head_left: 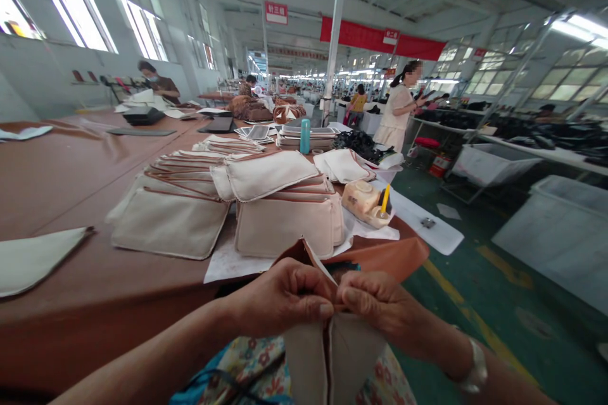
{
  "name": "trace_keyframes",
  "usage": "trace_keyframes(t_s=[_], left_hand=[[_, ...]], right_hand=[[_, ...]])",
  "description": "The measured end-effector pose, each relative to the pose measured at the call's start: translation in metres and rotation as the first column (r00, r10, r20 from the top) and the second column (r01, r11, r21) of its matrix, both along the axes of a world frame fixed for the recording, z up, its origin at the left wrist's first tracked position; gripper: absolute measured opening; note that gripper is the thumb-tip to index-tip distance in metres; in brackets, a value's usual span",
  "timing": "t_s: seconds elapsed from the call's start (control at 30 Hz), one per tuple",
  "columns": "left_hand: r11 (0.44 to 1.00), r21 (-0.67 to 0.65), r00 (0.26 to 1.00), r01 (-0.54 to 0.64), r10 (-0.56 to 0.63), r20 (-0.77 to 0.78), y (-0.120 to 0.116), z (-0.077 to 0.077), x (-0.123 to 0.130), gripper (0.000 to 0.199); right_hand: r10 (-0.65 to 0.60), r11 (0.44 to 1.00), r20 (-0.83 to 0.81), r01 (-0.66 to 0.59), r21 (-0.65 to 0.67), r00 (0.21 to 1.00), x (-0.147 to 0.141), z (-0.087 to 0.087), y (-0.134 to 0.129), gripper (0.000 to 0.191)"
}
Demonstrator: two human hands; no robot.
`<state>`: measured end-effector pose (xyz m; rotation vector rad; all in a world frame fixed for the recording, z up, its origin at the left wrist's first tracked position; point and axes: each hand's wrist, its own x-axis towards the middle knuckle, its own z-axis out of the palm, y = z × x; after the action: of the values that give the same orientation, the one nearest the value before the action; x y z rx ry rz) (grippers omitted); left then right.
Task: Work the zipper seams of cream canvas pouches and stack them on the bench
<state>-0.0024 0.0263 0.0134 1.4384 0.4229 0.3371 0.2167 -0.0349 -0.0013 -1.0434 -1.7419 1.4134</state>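
Observation:
A cream fabric piece with brown edging (308,354) hangs from both hands, over a floral-patterned garment. My left hand (294,294) pinches its upper edge, thumb pressed down. Right beside it, my right hand (373,297) grips the same edge, fingers curled and thumb on top. The two hands nearly touch, and a flap of the piece with brown lining rises behind them. Just beyond the hands, stacks of cream pouches with brown edges (285,224) lie on the brown-covered table (180,294).
An open plastic container (363,199) with a yellow-handled tool stands at the table's right edge. Behind the pouches is a teal bottle (304,137). One cream piece (38,259) lies at the left. A person (399,104) stands across the aisle; another sits at the far left.

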Motion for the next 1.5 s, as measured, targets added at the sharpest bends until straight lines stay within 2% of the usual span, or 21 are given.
trace_keyframes(t_s=[0.1, 0.17, 0.27, 0.37, 0.43, 0.6, 0.67, 0.77, 0.87, 0.93, 1.0, 1.07, 1.13, 1.2, 1.23, 1.27, 1.33, 1.4, 1.5], left_hand=[[1.000, -0.005, 0.999, -0.029, 0.029, 0.016, -0.003, -0.004, 0.002, 0.036], [0.999, -0.034, 0.999, -0.034, 0.036, 0.034, -0.004, -0.009, 0.002, 0.039], [0.995, -0.098, 0.999, -0.009, 0.013, 0.039, -0.003, -0.013, 0.000, 0.047], [0.978, -0.208, 0.999, 0.001, -0.010, -0.046, 0.002, -0.011, -0.004, 0.073], [0.973, -0.230, 0.993, -0.008, -0.019, -0.115, 0.004, -0.006, -0.006, 0.084], [0.995, -0.053, 0.981, 0.084, -0.092, -0.169, 0.002, 0.006, -0.005, 0.050], [0.995, -0.041, 0.985, 0.088, -0.093, -0.145, -0.001, 0.007, -0.003, 0.048], [0.996, 0.048, 0.989, 0.076, -0.069, -0.132, 0.002, 0.003, -0.008, 0.050], [0.969, 0.133, 0.962, 0.207, -0.177, -0.207, 0.015, -0.007, -0.024, 0.052], [0.938, 0.213, 0.939, 0.275, -0.214, -0.269, 0.024, -0.013, -0.034, 0.051], [0.884, 0.392, 0.949, 0.255, -0.152, -0.274, 0.029, -0.013, -0.038, 0.045], [0.771, 0.605, 0.969, 0.200, -0.066, -0.236, 0.027, -0.004, -0.031, 0.036], [0.629, 0.749, 0.970, 0.208, -0.034, -0.240, 0.023, 0.012, -0.016, 0.023], [0.504, 0.823, 0.954, 0.262, -0.005, -0.300, 0.023, 0.030, 0.001, 0.014], [0.479, 0.826, 0.940, 0.298, 0.006, -0.342, 0.025, 0.037, 0.007, 0.013], [0.495, 0.799, 0.917, 0.340, 0.011, -0.398, 0.029, 0.042, 0.010, 0.013], [0.604, 0.677, 0.854, 0.420, -0.011, -0.520, 0.044, 0.047, 0.007, 0.020], [0.705, 0.537, 0.785, 0.463, -0.045, -0.618, 0.062, 0.043, -0.010, 0.029], [0.750, 0.473, 0.731, 0.463, -0.020, -0.682, 0.084, 0.033, -0.047, 0.033]], right_hand=[[0.083, 0.994, 0.040, -0.085, 0.066, 0.996, 0.000, 0.002, 0.004, 0.043], [0.069, 0.993, -0.016, -0.068, 0.093, 0.997, -0.001, -0.005, 0.004, 0.042], [0.054, 0.997, -0.112, -0.048, 0.060, 0.992, -0.001, -0.017, 0.001, 0.040], [0.052, 0.998, -0.154, -0.047, 0.034, 0.987, 0.001, -0.023, 0.000, 0.038], [0.055, 0.998, -0.162, -0.050, 0.035, 0.985, 0.003, -0.022, 0.000, 0.037], [0.055, 0.997, -0.142, -0.048, 0.055, 0.988, 0.004, -0.022, 0.002, 0.036], [0.030, 0.998, -0.134, -0.022, 0.057, 0.991, 0.003, -0.025, 0.003, 0.037], [-0.006, 0.999, -0.176, 0.011, 0.030, 0.984, 0.002, -0.029, 0.002, 0.036], [-0.027, 0.999, -0.223, 0.033, 0.021, 0.975, 0.008, -0.029, 0.000, 0.035], [-0.044, 0.999, -0.235, 0.046, 0.001, 0.971, 0.018, -0.028, 0.002, 0.036], [-0.016, 0.999, -0.203, 0.007, -0.045, 0.979, 0.030, -0.024, 0.007, 0.038], [0.041, 0.995, -0.128, -0.052, -0.081, 0.991, 0.039, -0.016, 0.015, 0.046], [0.107, 0.993, -0.053, -0.110, -0.049, 0.993, 0.040, -0.004, 0.026, 0.059], [0.189, 0.981, 0.030, -0.190, 0.023, 0.981, 0.031, 0.009, 0.035, 0.059], [0.234, 0.969, 0.077, -0.239, 0.055, 0.969, 0.023, 0.013, 0.039, 0.053], [0.276, 0.955, 0.125, -0.286, 0.077, 0.953, 0.015, 0.015, 0.042, 0.047], [0.309, 0.940, 0.180, -0.328, 0.091, 0.934, 0.002, 0.014, 0.045, 0.043], [0.284, 0.943, 0.189, -0.310, 0.122, 0.940, -0.004, 0.009, 0.048, 0.043], [0.194, 0.937, 0.242, -0.253, 0.242, 0.951, 0.008, 0.001, 0.053, 0.041]])
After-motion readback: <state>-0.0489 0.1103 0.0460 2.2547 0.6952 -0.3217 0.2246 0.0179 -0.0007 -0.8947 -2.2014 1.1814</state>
